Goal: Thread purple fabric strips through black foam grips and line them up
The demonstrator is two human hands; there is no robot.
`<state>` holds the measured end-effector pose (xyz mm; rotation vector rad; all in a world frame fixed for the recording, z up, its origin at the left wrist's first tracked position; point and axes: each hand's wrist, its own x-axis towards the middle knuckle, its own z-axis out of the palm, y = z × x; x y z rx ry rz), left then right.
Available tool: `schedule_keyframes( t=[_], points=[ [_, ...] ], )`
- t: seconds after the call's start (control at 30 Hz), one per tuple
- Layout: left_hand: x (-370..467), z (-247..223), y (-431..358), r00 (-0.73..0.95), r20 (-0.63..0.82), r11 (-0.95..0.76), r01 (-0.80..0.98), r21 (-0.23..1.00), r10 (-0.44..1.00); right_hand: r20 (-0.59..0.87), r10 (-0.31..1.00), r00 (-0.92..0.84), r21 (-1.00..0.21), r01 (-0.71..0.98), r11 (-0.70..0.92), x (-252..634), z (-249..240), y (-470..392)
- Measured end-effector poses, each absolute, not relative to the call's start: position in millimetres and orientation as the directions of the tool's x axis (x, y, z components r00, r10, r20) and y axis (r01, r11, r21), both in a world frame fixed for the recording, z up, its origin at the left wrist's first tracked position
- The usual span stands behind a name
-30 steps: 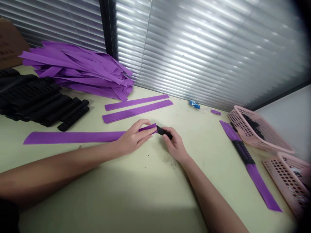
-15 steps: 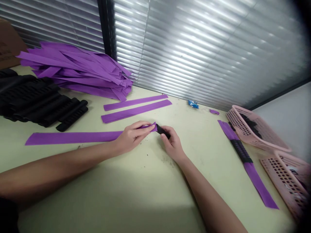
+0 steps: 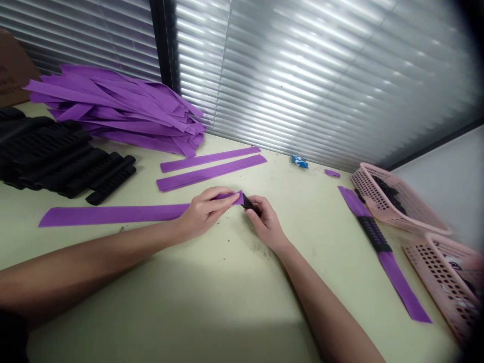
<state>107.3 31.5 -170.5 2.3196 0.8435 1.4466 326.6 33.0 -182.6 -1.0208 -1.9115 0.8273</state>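
Observation:
My left hand (image 3: 206, 209) pinches the right end of a long purple fabric strip (image 3: 113, 215), whose other end lies flat on the table to the left. My right hand (image 3: 267, 222) is closed around a black grip sleeve (image 3: 249, 203), mostly hidden by the fingers. The strip's end meets the sleeve's near opening; whether it has gone inside cannot be made out. Beyond my hands lie two more purple strips (image 3: 212, 172). At the right, a purple strip (image 3: 404, 287) runs through a slotted black sleeve (image 3: 374, 234).
A heap of purple strips (image 3: 124, 108) and a pile of black sleeves (image 3: 49, 156) stand at the back left. Two pink baskets (image 3: 401, 219) line the right edge. A blue wrapper (image 3: 299, 161) and a purple scrap (image 3: 332, 173) lie near the blinds (image 3: 302, 75).
My right hand and the black sleeve have shifted very slightly left toward the strip's end. My left hand keeps its pinch almost unmoved.

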Motion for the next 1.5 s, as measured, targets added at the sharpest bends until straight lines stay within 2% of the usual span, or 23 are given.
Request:
schedule_keyframes(
  t=[0.3,0.8,1.0,1.2,1.33,1.5],
  points=[
    [108,-167,31,0.354,0.708,-0.789,0.344,0.509,0.611,0.342,0.872,-0.350,-0.809,0.363,0.463,326,-183,33],
    [100,-164,36,0.472,0.683,-0.820,0.440,0.365,0.557,0.374,0.866,-0.333,-0.763,0.420,0.491,328,-180,33],
    [94,-161,43,0.579,0.588,-0.824,0.427,0.372,0.565,0.383,0.843,-0.377,-0.711,0.463,0.530,328,-176,33],
    [90,-166,47,0.660,0.485,-0.819,0.462,0.340,0.573,0.395,0.784,-0.478,-0.607,0.505,0.614,332,-177,35],
    [94,-169,46,0.626,0.486,-0.791,0.438,0.428,0.610,0.384,0.769,-0.511,-0.545,0.548,0.635,336,-176,37],
    [101,-170,44,0.426,0.560,-0.699,0.336,0.631,0.710,0.389,0.794,-0.467,-0.594,0.531,0.604,336,-175,38]
  ],
)
